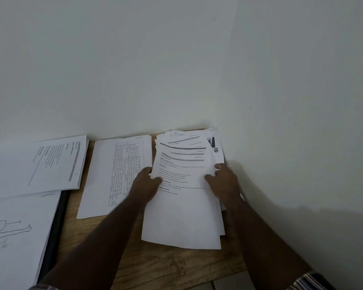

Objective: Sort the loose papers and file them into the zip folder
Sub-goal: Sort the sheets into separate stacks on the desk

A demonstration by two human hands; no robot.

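Lying between both hands, the paper stack (184,185) (edges pinched).

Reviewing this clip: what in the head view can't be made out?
- Fanned paper stack: body text too small and blurred; lower sheets hidden by the top one.
- Left hand and right hand: fingertips hidden under the stack's edges.
- Drawing sheet: cut off by the left edge.
- Dark object under it: mostly covered, possibly the zip folder.
- Table sheet: print unreadable.

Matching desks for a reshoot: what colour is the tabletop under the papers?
Light brown wood-grain tabletop, seen in the head view.
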